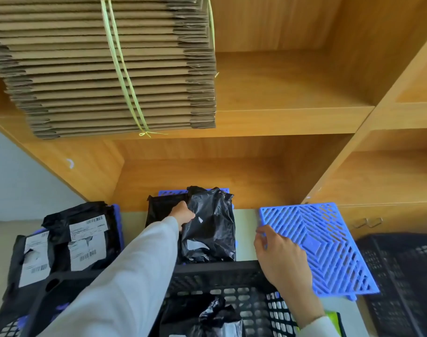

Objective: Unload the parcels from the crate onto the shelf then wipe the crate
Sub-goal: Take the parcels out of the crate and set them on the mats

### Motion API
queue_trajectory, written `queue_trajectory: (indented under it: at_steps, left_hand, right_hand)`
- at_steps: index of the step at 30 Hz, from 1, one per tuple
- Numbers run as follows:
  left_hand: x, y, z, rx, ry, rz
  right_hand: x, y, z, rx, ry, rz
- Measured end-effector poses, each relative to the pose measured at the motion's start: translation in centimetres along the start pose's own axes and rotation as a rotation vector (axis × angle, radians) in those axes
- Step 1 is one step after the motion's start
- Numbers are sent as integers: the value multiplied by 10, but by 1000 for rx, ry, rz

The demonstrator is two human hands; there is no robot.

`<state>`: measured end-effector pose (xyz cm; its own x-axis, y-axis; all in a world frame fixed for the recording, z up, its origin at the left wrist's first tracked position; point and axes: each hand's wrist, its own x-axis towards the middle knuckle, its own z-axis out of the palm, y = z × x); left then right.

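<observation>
Directly in front of you sits the crate, with one parcel lying in it. Beyond its far rim, a second parcel rests on a plastic grid panel at the foot of the shelf unit. To your left, labelled parcels are piled together. To your right lies another grid panel, and further right a second crate. Above, on the upper shelf, a tied bundle of flattened cartons sits to the left.

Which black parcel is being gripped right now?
The wrinkled black parcel at centre, gripped by the left hand. The labelled parcels at left lie untouched, as does the one in the crate.
</observation>
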<state>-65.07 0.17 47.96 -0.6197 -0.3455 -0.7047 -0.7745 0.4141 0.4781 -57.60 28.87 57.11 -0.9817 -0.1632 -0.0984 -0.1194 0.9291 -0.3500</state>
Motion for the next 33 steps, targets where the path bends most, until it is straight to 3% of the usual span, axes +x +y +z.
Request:
queue_trajectory:
  at_steps: [4,11,15,19,22,28,33]
  left_hand:
    - [-9,1,-12,220,41,68]
    - [-52,-16,-45,212,142,250]
    - [-95,-36,-64,88,178,375]
    - [-148,-51,-84,-63,83,458]
    - [-188,-68,-95,-147,105,516]
    - [-260,-111,-101,-348,113,616]
    - [-294,-151,-81,-437,73,694]
  right_hand:
    - [-2,-3,-4,7,-6,6]
    - [1,-2,-4,61,-24,35]
    - [-7,-6,-12,135,-43,13]
    - [-25,-16,-33,218,75,-109]
    - [-45,-31,-48,328,130,-182]
    - [-100,-58,-50,400,31,-211]
    - [-141,-56,-26,414,-98,-121]
